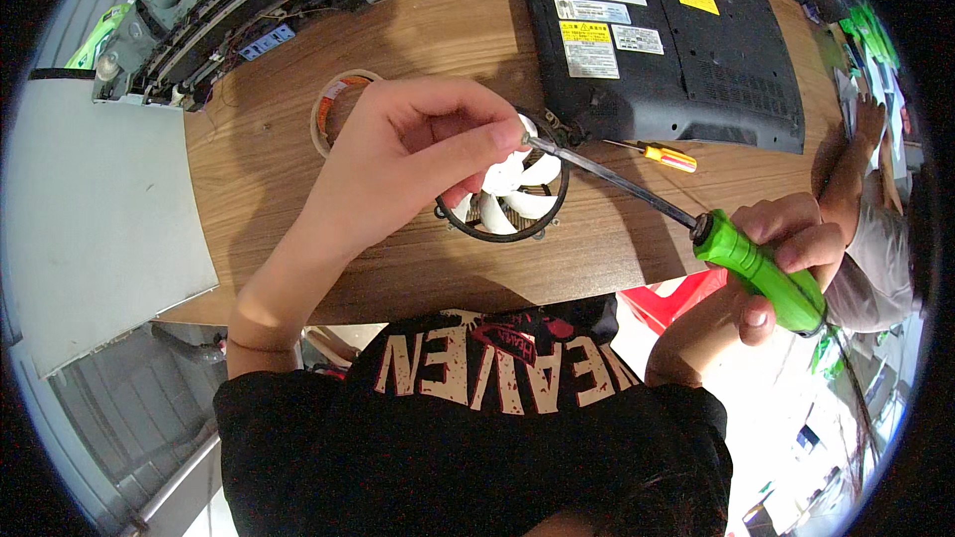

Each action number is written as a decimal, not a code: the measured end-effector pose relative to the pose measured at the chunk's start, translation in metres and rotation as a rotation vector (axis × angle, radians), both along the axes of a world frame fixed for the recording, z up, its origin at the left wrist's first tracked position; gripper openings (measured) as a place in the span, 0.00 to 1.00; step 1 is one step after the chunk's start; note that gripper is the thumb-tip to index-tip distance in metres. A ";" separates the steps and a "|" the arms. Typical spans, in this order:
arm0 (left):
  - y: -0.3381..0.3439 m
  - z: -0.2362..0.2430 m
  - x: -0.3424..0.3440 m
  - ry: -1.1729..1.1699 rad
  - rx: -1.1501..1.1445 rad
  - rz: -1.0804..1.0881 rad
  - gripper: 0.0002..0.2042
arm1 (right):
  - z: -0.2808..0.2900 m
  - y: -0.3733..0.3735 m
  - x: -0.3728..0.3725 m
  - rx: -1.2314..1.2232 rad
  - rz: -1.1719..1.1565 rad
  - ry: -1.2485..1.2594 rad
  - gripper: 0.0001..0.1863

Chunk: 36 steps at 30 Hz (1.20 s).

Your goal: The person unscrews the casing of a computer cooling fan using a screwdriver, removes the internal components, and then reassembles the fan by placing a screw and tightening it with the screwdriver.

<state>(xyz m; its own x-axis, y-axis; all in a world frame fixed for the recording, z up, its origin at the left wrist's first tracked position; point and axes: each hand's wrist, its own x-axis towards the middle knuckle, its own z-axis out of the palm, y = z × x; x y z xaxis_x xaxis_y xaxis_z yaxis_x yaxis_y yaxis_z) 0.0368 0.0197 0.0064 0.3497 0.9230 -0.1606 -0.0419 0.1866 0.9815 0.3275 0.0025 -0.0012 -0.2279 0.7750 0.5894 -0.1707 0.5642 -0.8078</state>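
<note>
A: Right side?
B: Right hand (796, 244) is wrapped around the grip of a green-handled tool with a long dark metal shaft (751, 264), fingers curled over it. Shaft slants up and left, above the wood-grain worktop (617, 244).
A: Left?
B: Left hand (428, 144) has thumb and forefinger pressed together right at the shaft's tip (can't tell if they pinch the tip or something small on it). Other fingers curled in.
A: What's under the tip?
B: Round fan with white blades and a black ring frame (527, 203), on the worktop, partly hidden by the left hand.
A: Around it?
B: Black laptop, underside up with stickers (652, 70), beyond the fan and to the right. Small yellow-and-red-handled screwdriver (669, 157) just beside its near edge. Tan ring-shaped roll with an orange inside (318, 119) sits left of the fan, partly behind the left hand. Open grey-and-black machine chassis (219, 25) at far left.
A: Anyone else?
B: Another person's forearm (844, 179) at the right end.
</note>
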 end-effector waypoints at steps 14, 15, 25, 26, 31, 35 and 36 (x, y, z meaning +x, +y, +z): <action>0.015 0.004 -0.020 0.474 0.485 -0.270 0.24 | -0.032 -0.002 0.019 -0.062 -0.105 0.270 0.23; 0.016 0.000 -0.019 0.471 0.482 -0.272 0.24 | -0.034 -0.003 0.024 -0.081 -0.145 0.304 0.23; -0.011 0.004 -0.007 0.959 0.649 -0.381 0.44 | -0.036 -0.008 0.032 -0.160 -0.298 0.415 0.21; -0.017 0.004 -0.005 1.053 0.617 -0.310 0.45 | -0.035 -0.008 0.036 -0.189 -0.254 0.372 0.20; -0.023 -0.007 0.000 1.008 0.786 -0.147 0.40 | -0.027 -0.007 0.031 -0.288 -0.234 0.356 0.20; -0.023 -0.014 0.001 0.966 0.753 -0.241 0.33 | -0.014 -0.004 0.021 -0.263 -0.310 0.199 0.22; -0.023 -0.015 0.001 0.961 0.747 -0.245 0.33 | -0.009 -0.004 0.013 -0.264 -0.349 0.148 0.21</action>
<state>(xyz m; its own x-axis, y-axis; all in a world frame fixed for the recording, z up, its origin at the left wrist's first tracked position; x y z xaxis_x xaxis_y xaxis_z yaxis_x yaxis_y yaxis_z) 0.0378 -0.0031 -0.0091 0.5573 0.8254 0.0902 0.7096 -0.5299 0.4644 0.3402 -0.0013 -0.0100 0.1455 0.9182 0.3684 -0.1315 0.3870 -0.9127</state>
